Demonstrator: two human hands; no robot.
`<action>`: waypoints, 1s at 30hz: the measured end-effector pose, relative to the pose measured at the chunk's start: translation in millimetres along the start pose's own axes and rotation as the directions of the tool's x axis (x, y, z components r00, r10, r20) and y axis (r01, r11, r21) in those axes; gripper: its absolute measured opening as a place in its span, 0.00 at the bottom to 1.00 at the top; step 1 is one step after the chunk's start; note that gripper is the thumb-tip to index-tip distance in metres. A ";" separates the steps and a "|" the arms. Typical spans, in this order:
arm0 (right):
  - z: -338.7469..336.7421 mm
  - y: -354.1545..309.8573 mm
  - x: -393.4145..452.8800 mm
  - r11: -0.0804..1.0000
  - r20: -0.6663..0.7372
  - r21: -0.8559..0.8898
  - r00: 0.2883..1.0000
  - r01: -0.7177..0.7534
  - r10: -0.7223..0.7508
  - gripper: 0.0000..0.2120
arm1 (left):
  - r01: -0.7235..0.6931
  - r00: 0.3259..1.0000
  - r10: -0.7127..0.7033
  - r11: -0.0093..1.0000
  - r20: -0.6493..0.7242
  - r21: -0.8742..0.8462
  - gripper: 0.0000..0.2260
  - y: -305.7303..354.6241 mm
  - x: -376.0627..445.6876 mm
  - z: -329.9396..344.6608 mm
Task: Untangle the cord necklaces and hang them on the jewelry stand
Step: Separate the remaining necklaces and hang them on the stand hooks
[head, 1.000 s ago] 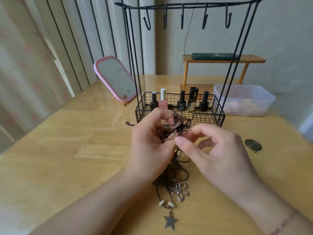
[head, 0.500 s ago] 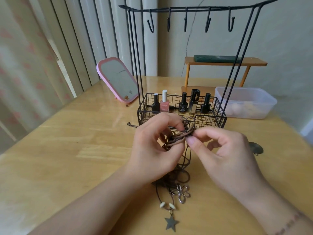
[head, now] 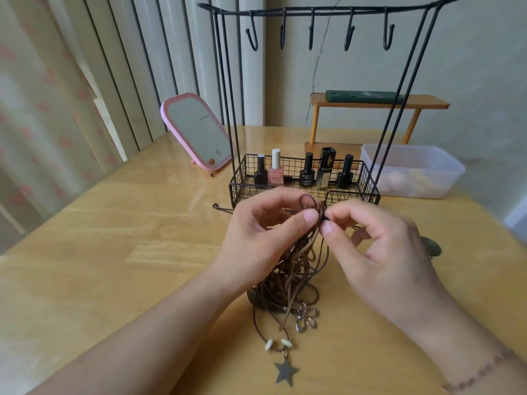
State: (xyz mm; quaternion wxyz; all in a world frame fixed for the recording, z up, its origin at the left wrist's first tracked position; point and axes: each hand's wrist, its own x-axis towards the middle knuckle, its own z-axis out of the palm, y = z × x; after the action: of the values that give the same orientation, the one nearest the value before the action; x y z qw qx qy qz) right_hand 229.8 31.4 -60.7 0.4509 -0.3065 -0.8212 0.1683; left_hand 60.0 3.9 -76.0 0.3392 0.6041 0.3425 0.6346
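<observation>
Here the left hand (head: 256,238) and right hand (head: 382,252) both pinch the top of the tangled cord necklaces (head: 291,269), lifted just before the jewelry stand (head: 305,178). The cords droop to the table (head: 114,252), where a flower pendant (head: 307,317) and star pendant (head: 286,372) lie. The stand's hooks (head: 312,32) hang bare.

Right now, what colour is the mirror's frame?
Pink; the mirror shows best in the head view.

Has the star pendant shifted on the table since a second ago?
No. The star pendant lies in the same spot on the table, judged against the basket of the jewelry stand.
</observation>
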 end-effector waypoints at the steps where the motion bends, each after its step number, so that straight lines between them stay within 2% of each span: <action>1: -0.2 -0.1 0.0 1.000 0.008 -0.003 1.000 -0.002 0.002 0.04 | 0.001 1.000 0.000 1.000 -0.007 0.015 0.05 1.2 0.8 0.6; 4: -0.5 -2.1 0.1 0.997 0.040 0.050 0.998 -0.060 0.058 0.06 | 0.032 0.995 -0.029 0.999 -0.095 0.027 0.03 1.5 1.8 -1.7; 7: -1.5 -1.1 1.6 0.943 0.187 0.210 0.958 -0.257 0.220 0.09 | 0.149 0.974 -0.152 0.988 -0.170 -0.033 0.03 1.9 3.5 -7.3; 8: -3.0 -0.9 2.6 0.896 0.258 0.287 0.929 -0.338 0.267 0.10 | 0.183 0.965 -0.193 0.981 -0.176 -0.069 0.04 2.3 4.6 -8.9; 10: -6.5 -2.6 4.7 0.729 0.396 0.471 0.858 -0.496 0.328 0.10 | 0.241 0.946 -0.270 0.956 -0.179 -0.166 0.06 4.7 7.3 -11.5; 13: -12.6 -6.2 7.6 0.471 0.522 0.630 0.786 -0.617 0.332 0.09 | 0.336 0.882 -0.425 0.870 -0.202 -0.361 0.13 8.1 11.3 -14.3; 15: -15.9 -4.4 9.1 0.386 0.555 0.670 0.773 -0.635 0.308 0.09 | 0.357 0.835 -0.508 0.792 -0.211 -0.495 0.14 8.7 12.6 -18.2; 18: -20.5 -1.0 11.0 0.353 0.570 0.685 0.770 -0.638 0.285 0.10 | 0.321 0.768 -0.593 0.684 -0.242 -0.655 0.16 8.6 13.8 -24.5; 20: -24.6 -0.2 11.2 0.341 0.571 0.686 0.766 -0.643 0.296 0.14 | 0.309 0.721 -0.637 0.649 -0.274 -0.695 0.17 8.9 14.8 -28.4; 24: -36.3 2.0 14.7 0.382 0.509 0.723 0.818 -0.576 0.268 0.20 | 0.336 0.672 -0.664 0.668 -0.328 -0.664 0.17 8.8 16.2 -34.5; 28: -52.8 10.9 20.5 0.394 0.433 0.782 0.876 -0.483 0.214 0.18 | 0.403 0.610 -0.692 0.691 -0.386 -0.600 0.17 3.9 16.5 -40.2; 29: -56.2 15.2 21.9 0.368 0.423 0.806 0.885 -0.465 0.192 0.17 | 0.420 0.598 -0.698 0.692 -0.394 -0.587 0.16 1.5 16.5 -41.7; 30: -58.2 19.9 23.4 0.292 0.436 0.841 0.890 -0.456 0.134 0.15 | 0.439 0.587 -0.704 0.691 -0.400 -0.574 0.16 -0.2 16.4 -43.0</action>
State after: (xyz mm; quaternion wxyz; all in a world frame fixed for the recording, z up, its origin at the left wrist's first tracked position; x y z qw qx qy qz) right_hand 276.4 61.8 -25.6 0.3814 -0.1170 -0.5617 0.7248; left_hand 16.4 16.8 -68.9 0.5245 0.1392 0.4668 0.6983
